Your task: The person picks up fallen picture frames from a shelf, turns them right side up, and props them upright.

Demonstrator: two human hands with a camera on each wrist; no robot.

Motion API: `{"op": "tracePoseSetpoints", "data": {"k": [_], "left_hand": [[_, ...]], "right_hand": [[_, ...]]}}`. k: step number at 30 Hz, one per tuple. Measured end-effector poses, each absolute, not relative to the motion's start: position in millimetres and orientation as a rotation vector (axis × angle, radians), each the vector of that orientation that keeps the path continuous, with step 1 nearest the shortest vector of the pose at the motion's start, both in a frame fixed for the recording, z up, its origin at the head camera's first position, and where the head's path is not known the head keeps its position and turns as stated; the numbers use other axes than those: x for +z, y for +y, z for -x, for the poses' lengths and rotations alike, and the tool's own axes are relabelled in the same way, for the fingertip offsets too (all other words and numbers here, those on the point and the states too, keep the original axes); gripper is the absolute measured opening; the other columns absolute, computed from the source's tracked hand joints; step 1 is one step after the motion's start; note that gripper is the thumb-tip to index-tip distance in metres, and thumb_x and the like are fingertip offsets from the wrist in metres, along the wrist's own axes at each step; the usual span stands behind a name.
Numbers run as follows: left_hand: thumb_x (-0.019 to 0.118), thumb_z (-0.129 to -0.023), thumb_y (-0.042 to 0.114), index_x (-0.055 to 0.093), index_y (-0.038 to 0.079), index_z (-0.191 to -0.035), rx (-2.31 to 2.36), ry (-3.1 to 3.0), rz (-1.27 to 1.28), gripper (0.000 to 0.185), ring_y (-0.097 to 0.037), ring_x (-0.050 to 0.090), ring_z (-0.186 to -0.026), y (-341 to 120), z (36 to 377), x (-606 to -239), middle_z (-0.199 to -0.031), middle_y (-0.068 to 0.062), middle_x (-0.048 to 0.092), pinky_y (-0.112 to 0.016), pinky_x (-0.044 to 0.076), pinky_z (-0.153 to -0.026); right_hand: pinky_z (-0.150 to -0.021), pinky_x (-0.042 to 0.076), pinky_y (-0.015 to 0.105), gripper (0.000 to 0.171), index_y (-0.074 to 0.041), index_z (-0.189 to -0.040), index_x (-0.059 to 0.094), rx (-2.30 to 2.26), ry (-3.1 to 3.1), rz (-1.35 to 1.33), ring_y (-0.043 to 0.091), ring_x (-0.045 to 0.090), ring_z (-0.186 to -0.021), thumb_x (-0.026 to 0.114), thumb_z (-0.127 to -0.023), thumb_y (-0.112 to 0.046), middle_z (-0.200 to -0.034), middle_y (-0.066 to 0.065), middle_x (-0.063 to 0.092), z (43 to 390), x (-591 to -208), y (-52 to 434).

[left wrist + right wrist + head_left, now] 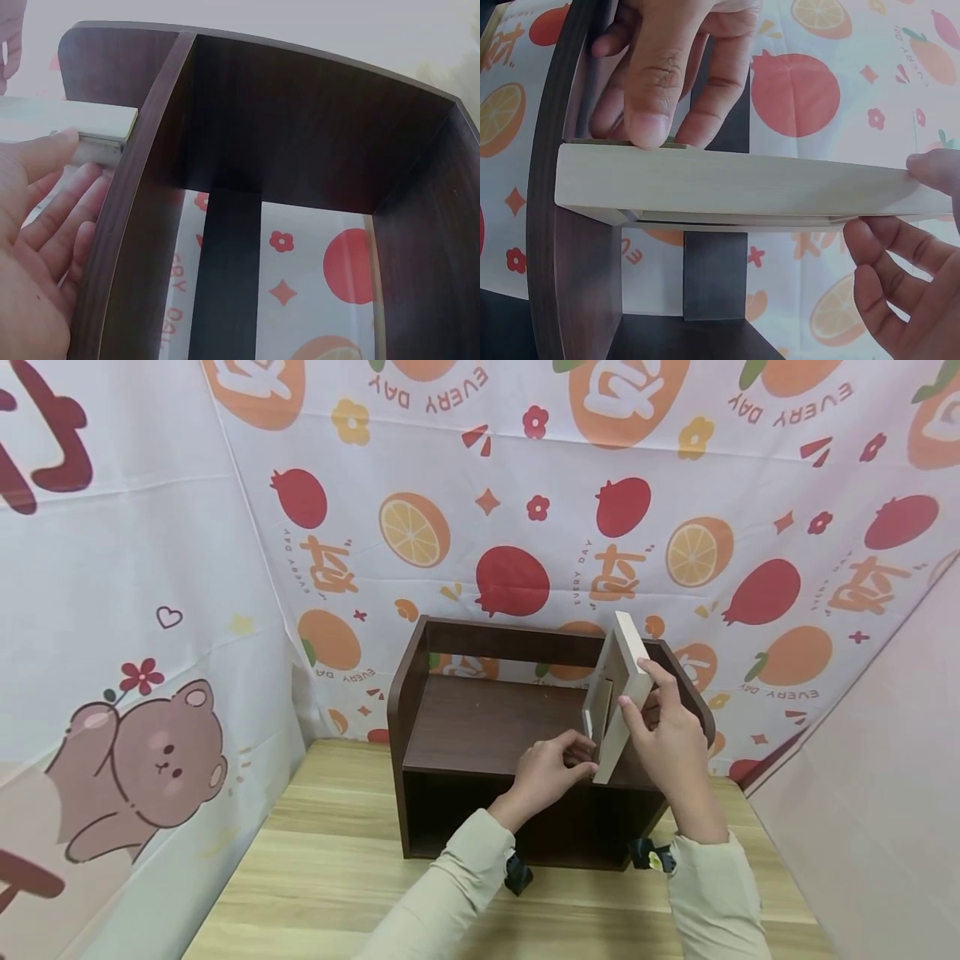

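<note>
- Fingers of my right hand (670, 739) curl round the pale wooden frame (619, 693), thumb on its near edge and the rest wrapped behind; from the right wrist view the thumb (654, 90) presses down on the frame's (735, 184) long edge with two fingers tucked behind it.
- My left hand (550, 770) pinches the frame's lower corner, thumb and forefinger closed on it, the other fingers loosely curled beneath.
- From the left wrist view, the left hand's fingers (64, 210) lie fairly straight along the underside of the frame (71, 124), with the thumb on top near the corner.
- I see the frame standing on edge, tilted, over the right part of the dark brown shelf unit's (450, 727) top board; its lower corner is close to the board's front edge, though I cannot tell whether it touches.
- From the right wrist view, a recessed back panel shows along one face of the frame, set inside a raised border.
- I see the shelf unit standing on a light wooden table (315, 860), with an open compartment beneath its top board and raised rounded side panels.
- Behind and to the sides hangs a white fruit-print cloth (510, 510); a brown bear is printed on the left panel (150, 760).
- Beige sleeves (465, 885) cover both my forearms, each with a dark strap at the wrist.
</note>
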State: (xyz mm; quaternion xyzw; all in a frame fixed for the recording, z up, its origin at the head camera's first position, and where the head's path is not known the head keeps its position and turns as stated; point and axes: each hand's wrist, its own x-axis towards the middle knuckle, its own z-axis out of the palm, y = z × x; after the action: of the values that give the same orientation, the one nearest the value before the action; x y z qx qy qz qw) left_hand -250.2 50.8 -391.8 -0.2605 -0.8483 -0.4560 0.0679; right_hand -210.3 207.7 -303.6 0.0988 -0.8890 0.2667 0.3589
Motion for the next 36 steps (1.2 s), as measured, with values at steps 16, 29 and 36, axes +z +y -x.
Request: {"op": "tracePoseSetpoints", "data": {"k": [16, 29, 36], "left_hand": [[0.073, -0.085, 0.031, 0.067, 0.022, -0.109, -1.328, -2.499, 0.775, 0.026, 0.000, 0.069, -0.080, 60.9, 250.4, -393.6, -0.095, 0.008, 0.075, -0.022, 0.050, -0.071], [0.072, -0.086, 0.034, 0.066, 0.025, -0.115, -0.988, -2.481, 0.820, 0.031, -0.010, 0.070, -0.089, 47.5, 254.1, -386.0, -0.111, 0.009, 0.071, -0.026, 0.052, -0.064], [0.070, -0.089, 0.028, 0.065, 0.025, -0.118, -1.019, -2.476, 0.849, 0.029, -0.012, 0.069, -0.095, 25.9, 256.6, -387.3, -0.116, 0.008, 0.070, -0.033, 0.054, -0.070]], "right_hand": [[-0.064, 0.054, 0.051, 0.055, -0.020, -0.141, 0.040, 0.708, -2.266, -0.262, 0.032, 0.068, -0.072, 0.065, -0.092, -0.017, -0.082, 0.018, 0.064, 211.4, -304.0, 215.9], [-0.062, 0.052, 0.042, 0.057, -0.018, -0.142, 0.040, 0.703, -2.251, -0.290, 0.028, 0.066, -0.068, 0.065, -0.092, -0.014, -0.079, 0.016, 0.064, 215.1, -304.1, 219.2], [-0.062, 0.051, 0.045, 0.057, -0.022, -0.142, 0.038, 0.687, -2.293, -0.286, 0.029, 0.066, -0.072, 0.064, -0.092, -0.016, -0.082, 0.016, 0.064, 214.3, -303.7, 215.8]]}}
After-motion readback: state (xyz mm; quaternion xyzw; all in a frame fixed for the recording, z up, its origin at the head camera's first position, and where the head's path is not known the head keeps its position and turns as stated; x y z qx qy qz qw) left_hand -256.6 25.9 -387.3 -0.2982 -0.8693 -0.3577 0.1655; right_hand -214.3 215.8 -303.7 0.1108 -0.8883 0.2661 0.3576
